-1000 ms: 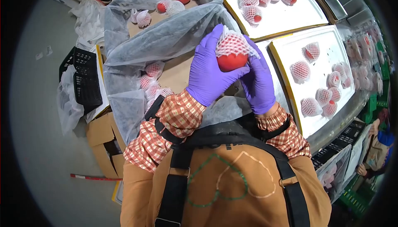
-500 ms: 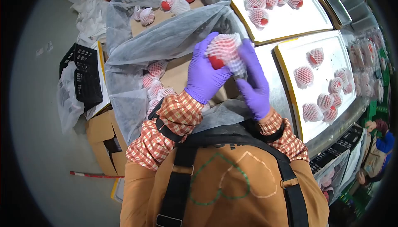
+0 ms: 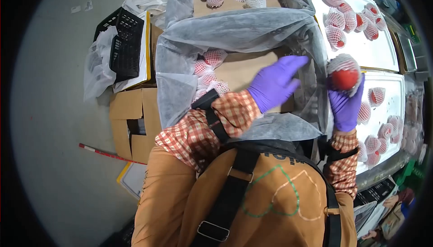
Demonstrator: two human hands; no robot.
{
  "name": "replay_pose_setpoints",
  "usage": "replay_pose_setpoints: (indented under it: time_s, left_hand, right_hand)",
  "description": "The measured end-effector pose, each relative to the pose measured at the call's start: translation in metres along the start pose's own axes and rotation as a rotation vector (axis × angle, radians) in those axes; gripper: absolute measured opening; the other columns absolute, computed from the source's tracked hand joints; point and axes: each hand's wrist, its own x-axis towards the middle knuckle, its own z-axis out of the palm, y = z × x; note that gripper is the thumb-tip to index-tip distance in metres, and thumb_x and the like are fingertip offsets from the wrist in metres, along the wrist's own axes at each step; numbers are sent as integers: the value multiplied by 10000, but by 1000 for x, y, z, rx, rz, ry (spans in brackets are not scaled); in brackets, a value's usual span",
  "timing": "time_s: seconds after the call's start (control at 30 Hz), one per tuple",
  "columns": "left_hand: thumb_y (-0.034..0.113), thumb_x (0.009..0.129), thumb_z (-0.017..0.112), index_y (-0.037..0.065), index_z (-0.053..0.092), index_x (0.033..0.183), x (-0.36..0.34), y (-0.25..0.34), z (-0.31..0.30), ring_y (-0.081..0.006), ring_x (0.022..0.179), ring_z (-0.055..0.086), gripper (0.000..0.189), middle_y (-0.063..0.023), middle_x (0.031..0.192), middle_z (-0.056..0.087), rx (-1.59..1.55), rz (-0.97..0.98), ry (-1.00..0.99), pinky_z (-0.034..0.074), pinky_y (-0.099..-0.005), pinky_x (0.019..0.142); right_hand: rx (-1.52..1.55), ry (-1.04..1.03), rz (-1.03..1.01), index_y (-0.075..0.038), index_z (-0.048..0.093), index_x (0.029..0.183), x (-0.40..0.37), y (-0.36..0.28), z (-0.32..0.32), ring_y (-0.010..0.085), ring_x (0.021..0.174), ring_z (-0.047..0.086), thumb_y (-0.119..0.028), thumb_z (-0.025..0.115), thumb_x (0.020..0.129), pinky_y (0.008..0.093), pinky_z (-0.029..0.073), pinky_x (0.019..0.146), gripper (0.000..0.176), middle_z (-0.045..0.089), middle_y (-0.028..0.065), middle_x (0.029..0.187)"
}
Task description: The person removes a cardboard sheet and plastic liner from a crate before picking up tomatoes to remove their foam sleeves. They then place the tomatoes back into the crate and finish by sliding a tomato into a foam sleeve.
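We see a round, smooth-skinned red fruit (image 3: 346,80) held aloft in the right hand (image 3: 346,109), near the right border of the lined crate (image 3: 239,30). A white foam net (image 3: 344,61), soft and open-meshed, caps its upper part and leaves glossy red skin exposed below. The right fingers, in a purple glove, curve about the fruit from beneath, closed only as far as its girth allows. The left hand (image 3: 276,84), likewise gloved, reaches over the crate with fingers extended and loosely spread, holding nothing.

We note the crate's thin, grey, creased liner, translucent where it hangs against the walls. On its flat brown cardboard base (image 3: 243,69), a cluster of netted fruits (image 3: 205,78) crowds the left side.

As to edges, we find the liner folded loosely over the crate's rim, sagging at the side nearest the apron (image 3: 266,193). Two flat white trays with low raised rims adjoin on the right: the upper tray (image 3: 381,55) offers open room below its netted fruits, the lower tray (image 3: 391,89) at its upper right. Within the crate, open cardboard extends rightward from the cluster, beneath the left hand.
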Motion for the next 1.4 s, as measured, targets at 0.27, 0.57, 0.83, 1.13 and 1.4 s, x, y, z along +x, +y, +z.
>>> replay_pose_setpoints:
  time_s: [0.27, 0.57, 0.83, 1.13, 1.4]
  left_hand:
    - [316, 727, 732, 8, 498, 1261, -44, -197, -64, -381, 1128, 537, 659, -254, 1185, 559, 969, -826, -229, 464, -444, 936]
    - [501, 650, 756, -9, 394, 1341, -43, -218, -67, -381, 1146, 536, 932, -272, 1279, 484, 896, -930, -107, 468, -449, 949]
    - [402, 673, 718, -55, 496, 1232, -41, -220, -48, -375, 1071, 586, 754, -290, 1201, 547, 747, -778, -168, 478, -427, 925]
    - [420, 882, 579, 15, 573, 1157, -15, -73, -66, -93, 759, 594, 490, -47, 924, 649, -619, -632, -237, 489, -252, 648]
    - [441, 900, 596, -11, 497, 1237, -66, 1, -92, -116, 825, 590, 573, -73, 1035, 614, -583, -507, -130, 496, -246, 698]
  right_hand:
    - [226, -41, -47, 29, 353, 1363, 81, -92, -110, 323, 1293, 401, -204, 496, 974, 439, 351, 1103, 476, 391, 205, 1403]
    - [-474, 74, -266, 51, 376, 1371, -11, 11, 42, 222, 1190, 514, -230, 395, 1006, 351, 439, 996, 461, 488, 179, 1337]
    - [-839, -196, 209, -13, 400, 1378, -82, 85, 68, 117, 1042, 545, -160, 500, 941, 265, 444, 891, 472, 544, 83, 1226]
    - [-1381, -334, -236, -54, 299, 1450, -69, 120, 61, 259, 1260, 451, -172, 707, 806, 361, 397, 1014, 772, 404, 167, 1419]
    - [-1178, -441, -518, -4, 327, 1407, -52, 150, 77, 251, 1268, 451, -163, 718, 814, 329, 391, 1030, 729, 392, 153, 1424]
